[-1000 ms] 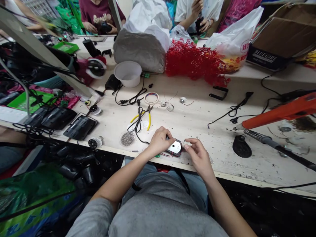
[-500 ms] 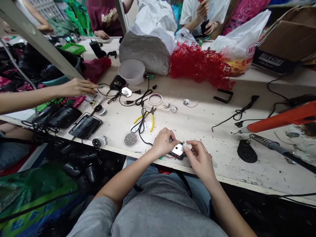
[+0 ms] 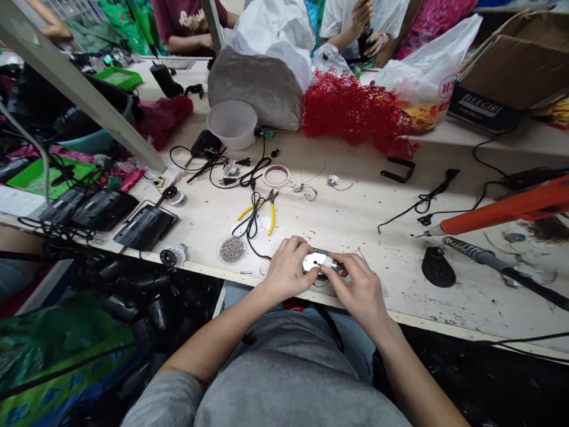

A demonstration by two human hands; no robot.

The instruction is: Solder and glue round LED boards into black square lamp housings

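A small white plate (image 3: 312,261) with a dark hole lies on a dark housing between my two hands, close to the bench's front edge. My left hand (image 3: 288,268) grips the plate's left side, its thumb along the near edge. From the right, my right hand (image 3: 359,283) curls its fingers over the other end, thumb and fingertips at a small silvery part (image 3: 329,263) on the plate. Fingers cover much of the housing. A black cord (image 3: 258,248) runs toward my left hand. Left of it stands a round dish of small metal screws or beads (image 3: 232,249).
Yellow-handled cutters (image 3: 272,213), a tape roll (image 3: 276,175) and a white bowl (image 3: 232,126) lie beyond my hands. An orange-handled tool (image 3: 502,206) juts in at right above a black teardrop-shaped part (image 3: 438,268). Black housings (image 3: 146,225) line the left. Co-workers stand across the bench.
My right hand has moved in over the plate's right end, and the white part it held is now mostly covered. The co-worker's arm at left has withdrawn. The view has shifted slightly.
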